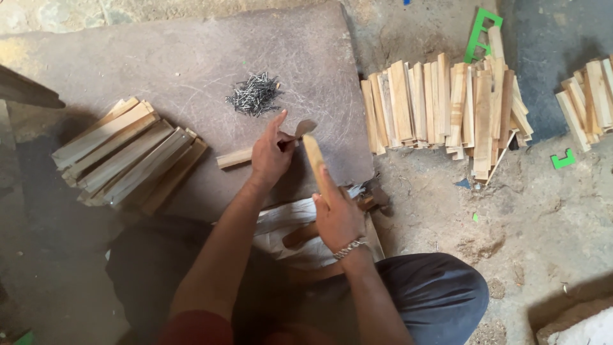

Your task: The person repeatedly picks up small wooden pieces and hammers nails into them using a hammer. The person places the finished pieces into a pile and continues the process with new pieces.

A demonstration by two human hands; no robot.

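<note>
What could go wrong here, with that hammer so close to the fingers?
1. The left hand pins a small wood strip right where the hammer in the right hand comes down; a stray blow would likely hit the fingers.
2. The loose nails lie in a heap on the board near the work; jolts could scatter them towards the person's legs.

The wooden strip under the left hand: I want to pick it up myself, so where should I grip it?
Probably the free left end of the wooden strip, pinched across its narrow width from above: it lies flat on the stone slab, and the left hand covers its right end.
</note>
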